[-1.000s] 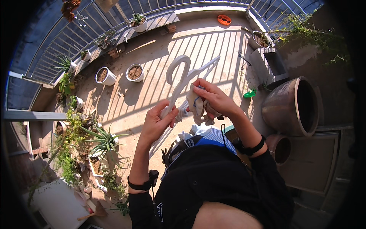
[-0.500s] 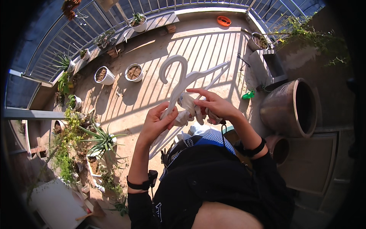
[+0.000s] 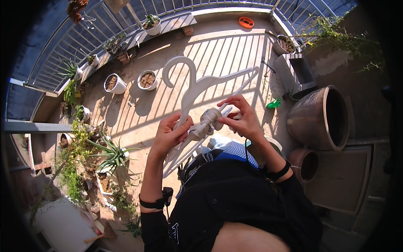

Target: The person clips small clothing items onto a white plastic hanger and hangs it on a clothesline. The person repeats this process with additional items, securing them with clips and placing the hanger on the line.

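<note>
Left hand [image 3: 171, 132] grips hanger [image 3: 189, 97] (hook [image 3: 193, 75] now farther left), right hand [image 3: 244, 119] pinches cloth [image 3: 210, 117].

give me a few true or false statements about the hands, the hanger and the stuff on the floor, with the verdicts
1. The left hand grips the white hanger. True.

2. The right hand is touching nothing. False: its thumb and fingers are on the bunched pale cloth.

3. The two white pots on the sunlit floor are full of leafy plants. False: only brown soil shows in them.

4. The green object lies to the left of the large brown pot. True.

5. The orange object lies right beside the hanger. False: it lies at the far end of the floor, near the railing.
</note>
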Demonstrator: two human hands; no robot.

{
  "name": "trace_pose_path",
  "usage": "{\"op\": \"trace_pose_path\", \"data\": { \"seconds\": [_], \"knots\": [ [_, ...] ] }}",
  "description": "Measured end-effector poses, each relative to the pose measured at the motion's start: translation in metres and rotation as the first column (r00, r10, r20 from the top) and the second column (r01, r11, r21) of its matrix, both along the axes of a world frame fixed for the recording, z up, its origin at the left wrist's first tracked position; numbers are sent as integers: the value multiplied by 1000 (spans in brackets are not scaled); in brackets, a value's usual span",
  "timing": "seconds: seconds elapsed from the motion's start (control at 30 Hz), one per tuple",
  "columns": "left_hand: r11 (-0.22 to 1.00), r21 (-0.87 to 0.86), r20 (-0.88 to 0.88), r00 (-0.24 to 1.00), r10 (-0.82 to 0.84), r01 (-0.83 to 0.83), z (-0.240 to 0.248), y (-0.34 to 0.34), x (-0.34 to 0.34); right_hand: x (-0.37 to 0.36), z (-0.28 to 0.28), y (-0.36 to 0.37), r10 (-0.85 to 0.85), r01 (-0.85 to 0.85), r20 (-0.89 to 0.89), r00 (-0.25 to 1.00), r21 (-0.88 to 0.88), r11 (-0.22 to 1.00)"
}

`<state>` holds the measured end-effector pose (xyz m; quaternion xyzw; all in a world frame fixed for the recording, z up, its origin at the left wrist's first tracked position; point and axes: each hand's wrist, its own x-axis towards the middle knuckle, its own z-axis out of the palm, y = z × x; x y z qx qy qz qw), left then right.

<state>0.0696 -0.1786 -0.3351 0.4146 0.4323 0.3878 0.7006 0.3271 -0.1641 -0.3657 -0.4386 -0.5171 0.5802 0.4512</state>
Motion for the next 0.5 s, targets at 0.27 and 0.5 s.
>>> {"op": "trace_pose_path", "data": {
  "seconds": [0.27, 0.5],
  "knots": [
    [1000, 18, 4, 1000, 19, -19, 2, 3, 1, 2, -7, -2, 84, -76, 86, 993, -95, 993],
    [999, 30, -42, 999, -22, 23, 5, 5, 4, 16, 3, 6, 195, -250, -182, 964, -354, 901]
  ]
}}
